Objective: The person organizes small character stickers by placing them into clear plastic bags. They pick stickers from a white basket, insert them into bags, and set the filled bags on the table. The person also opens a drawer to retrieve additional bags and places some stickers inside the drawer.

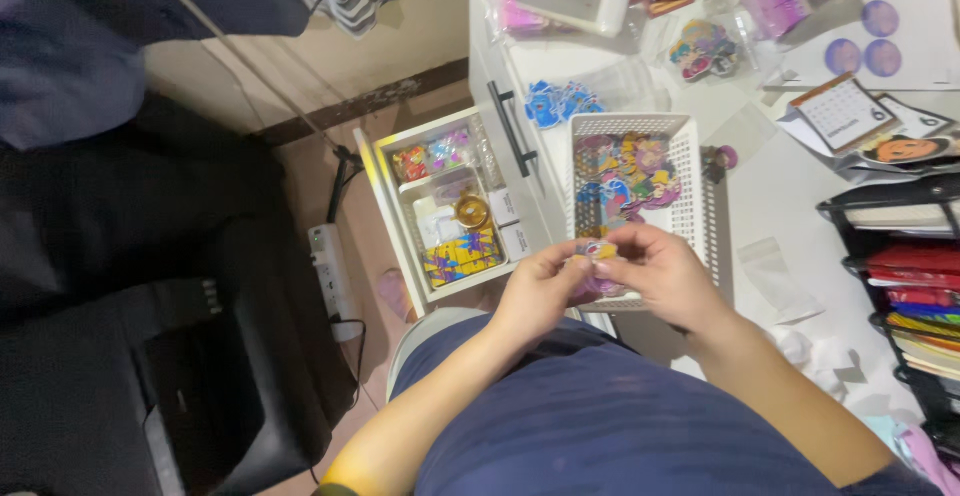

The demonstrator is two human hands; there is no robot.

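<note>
- My left hand (537, 291) and my right hand (662, 271) meet in front of my body, and both are closed around one small colourful sticker (598, 253), pinched between the fingertips.
- The sticker lies between the two hands, touching both; neither hand is nearer.
- Its long axis I cannot tell, because my fingers cover most of it.
- Just beyond my hands, away from me, the white basket (692, 181) stands on the white worktop (790, 196), full of similar stickers.
- To the left of my left hand, lower down, an open drawer (455, 218) shows small packets.
</note>
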